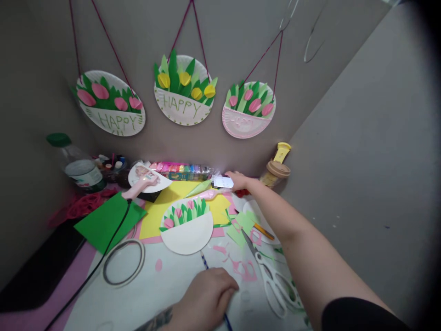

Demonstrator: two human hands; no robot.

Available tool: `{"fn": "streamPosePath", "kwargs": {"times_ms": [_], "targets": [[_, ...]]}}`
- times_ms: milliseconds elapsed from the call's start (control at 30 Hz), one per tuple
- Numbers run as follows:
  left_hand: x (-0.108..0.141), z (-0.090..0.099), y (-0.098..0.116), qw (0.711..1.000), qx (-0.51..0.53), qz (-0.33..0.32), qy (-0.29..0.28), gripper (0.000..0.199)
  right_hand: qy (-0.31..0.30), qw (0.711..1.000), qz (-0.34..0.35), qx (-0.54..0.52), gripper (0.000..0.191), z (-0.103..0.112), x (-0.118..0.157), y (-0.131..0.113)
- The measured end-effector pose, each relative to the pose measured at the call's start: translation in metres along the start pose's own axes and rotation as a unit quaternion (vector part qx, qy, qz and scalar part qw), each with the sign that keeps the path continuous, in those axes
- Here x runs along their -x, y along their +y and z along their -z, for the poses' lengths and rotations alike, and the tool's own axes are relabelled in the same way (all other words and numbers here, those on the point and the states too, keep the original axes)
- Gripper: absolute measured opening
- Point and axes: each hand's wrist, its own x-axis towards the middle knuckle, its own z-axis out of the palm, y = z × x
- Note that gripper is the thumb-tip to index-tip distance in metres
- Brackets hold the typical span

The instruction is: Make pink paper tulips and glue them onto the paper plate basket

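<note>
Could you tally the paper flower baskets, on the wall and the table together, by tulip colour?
Pink: 3 (left wall basket, right wall basket, table basket)
Yellow: 1 (middle wall basket)
Total: 4

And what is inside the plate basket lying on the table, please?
Green leaves and pink tulips show above its white front. Their lower ends are covered, so I cannot see whether anything else is inside.

"happy" is written in green on the left hanging plate (110, 104) and middle hanging plate (185, 93).
</note>
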Motion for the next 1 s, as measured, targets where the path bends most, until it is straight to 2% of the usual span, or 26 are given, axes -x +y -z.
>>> {"fn": "streamPosePath", "kwargs": {"times_ms": [300,600,800,900,1000], "targets": [[0.0,-0.001,-0.001,1.0,0.003,-0.008,0.002,0.024,0.054,0.998,-0.019,0.037,0.098,0.0,-0.001,0.003],[0.001,0.0,0.002,1.0,0.002,-0.029,0.001,0.025,0.051,0.997,-0.027,0.041,0.094,0.006,0.002,-0.002],[0.0,0.002,0.003,1.0,-0.001,-0.022,-0.005,0.025,0.044,0.998,-0.041,0.037,0.092,0.011,0.007,-0.01],[0.001,0.002,0.004,1.0,-0.001,-0.03,-0.006,0.025,0.044,0.998,-0.041,0.031,0.083,0.021,0.015,-0.016],[0.001,0.002,0.004,0.999,-0.005,-0.031,-0.005,0.025,0.055,0.997,-0.044,0.019,0.064,0.037,0.033,-0.023]]}}
